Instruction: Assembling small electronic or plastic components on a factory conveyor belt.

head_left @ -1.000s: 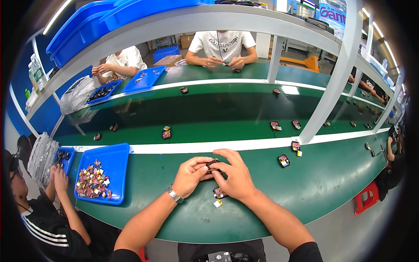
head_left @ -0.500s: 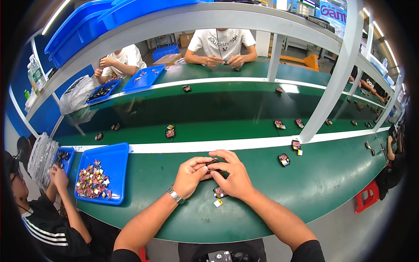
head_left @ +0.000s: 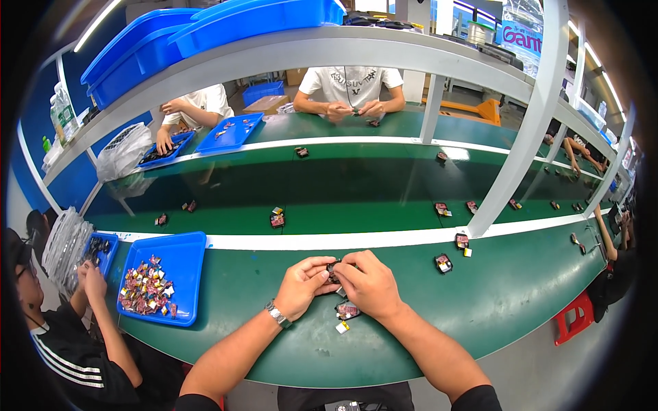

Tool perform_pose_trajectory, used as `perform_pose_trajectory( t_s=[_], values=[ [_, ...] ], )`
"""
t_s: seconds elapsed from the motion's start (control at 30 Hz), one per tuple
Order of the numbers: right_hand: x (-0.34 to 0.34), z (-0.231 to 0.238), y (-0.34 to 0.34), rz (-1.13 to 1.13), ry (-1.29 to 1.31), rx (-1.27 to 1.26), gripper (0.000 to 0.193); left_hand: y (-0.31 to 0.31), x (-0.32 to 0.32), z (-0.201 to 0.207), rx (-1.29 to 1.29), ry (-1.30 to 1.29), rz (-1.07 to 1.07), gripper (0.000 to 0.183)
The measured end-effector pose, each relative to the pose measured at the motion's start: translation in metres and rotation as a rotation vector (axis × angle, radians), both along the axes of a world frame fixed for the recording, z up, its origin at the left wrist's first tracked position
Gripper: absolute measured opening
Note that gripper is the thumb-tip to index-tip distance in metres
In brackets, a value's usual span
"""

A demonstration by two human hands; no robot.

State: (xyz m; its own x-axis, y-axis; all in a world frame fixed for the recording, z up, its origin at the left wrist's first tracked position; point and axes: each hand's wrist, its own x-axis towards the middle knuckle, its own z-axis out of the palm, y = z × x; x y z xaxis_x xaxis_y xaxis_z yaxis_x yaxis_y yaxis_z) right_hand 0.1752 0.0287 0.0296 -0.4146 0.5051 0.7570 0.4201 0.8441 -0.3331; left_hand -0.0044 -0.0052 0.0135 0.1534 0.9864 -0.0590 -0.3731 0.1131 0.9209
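Observation:
Over the near green bench my left hand [head_left: 301, 288] is closed on a small black housing [head_left: 334, 270] with electronics in it. My right hand [head_left: 370, 286] bends over the same housing from the right, its thumb and fingertips pinched against it. The fingers cover most of the piece, so its inside cannot be made out. Just below my hands another black housing with a reddish circuit board [head_left: 347, 310] lies on the bench. Beside it is a small white and yellow block [head_left: 342, 327].
At left, a blue tray [head_left: 199, 274] holds a pile of reddish boards with white and yellow blocks; a co-worker [head_left: 75, 342] sits beyond it. More housings [head_left: 443, 263] lie rightward. Behind a white rail runs a green belt [head_left: 356, 198] carrying several pieces. A grey shelf frame [head_left: 524, 123] rises there.
My right hand has turned inward, its fingers now curled and pinching where they were more stretched out. The pieces on the belt have shifted slightly in the picture as the view tilted.

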Motion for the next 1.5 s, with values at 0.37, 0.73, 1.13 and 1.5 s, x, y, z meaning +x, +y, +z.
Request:
perform_pose_trajectory(
  t_s=[0.37, 0.73, 1.13, 1.5],
  values=[
    [-0.004, 0.002, -0.005, -0.076, -0.107, 0.065, 0.023, 0.003, -0.004, -0.005, 0.004, -0.023, -0.013, 0.03],
    [-0.005, 0.0, -0.005, -0.077, -0.154, 0.126, 0.021, 0.002, -0.002, -0.003, 0.014, 0.0, 0.011, 0.03],
    [-0.009, -0.003, -0.005, -0.096, -0.193, 0.168, 0.024, 0.002, -0.001, -0.005, 0.005, 0.01, 0.024, 0.029],
    [-0.011, -0.005, -0.003, 0.048, 0.183, -0.372, 0.02, 0.001, 0.004, -0.003, 0.036, 0.107, 0.125, 0.024]
  ],
)
